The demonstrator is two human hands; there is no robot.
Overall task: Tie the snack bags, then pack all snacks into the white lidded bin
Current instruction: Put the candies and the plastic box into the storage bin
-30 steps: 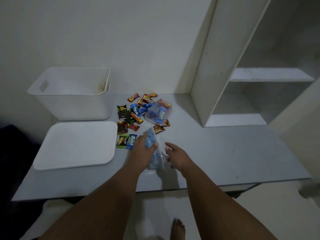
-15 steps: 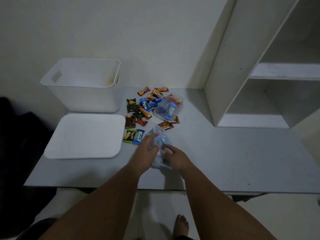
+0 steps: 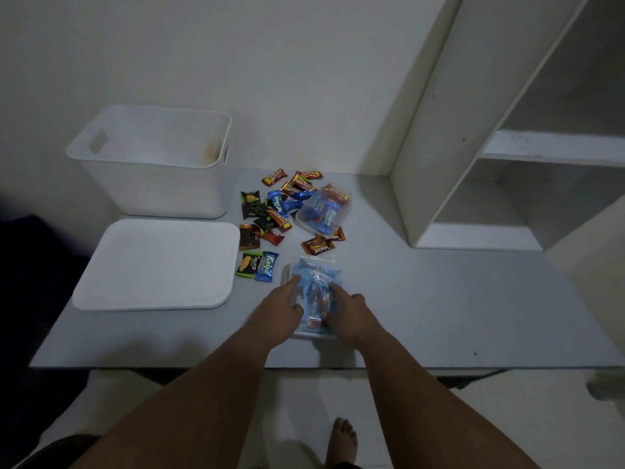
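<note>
Head view, left hand (image 3: 282,308), right hand (image 3: 350,311), fingers (image 3: 291,283) gripping near bag (image 3: 316,274), second bag (image 3: 323,211), one bin (image 3: 152,189), one lid (image 3: 155,265)

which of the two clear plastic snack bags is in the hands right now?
The near clear plastic bag, closest to the person, held between the left hand and right hand. The far clear plastic bag lies untouched beside the loose wrappers.

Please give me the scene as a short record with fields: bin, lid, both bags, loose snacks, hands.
white bin: open, back left of table, no snacks visible inside
lid: flat on table, in front of bin
loose snacks: scattered right of bin and lid
far snack bag: lies right of loose snacks
near snack bag: near front edge, held between left hand and right hand
</note>
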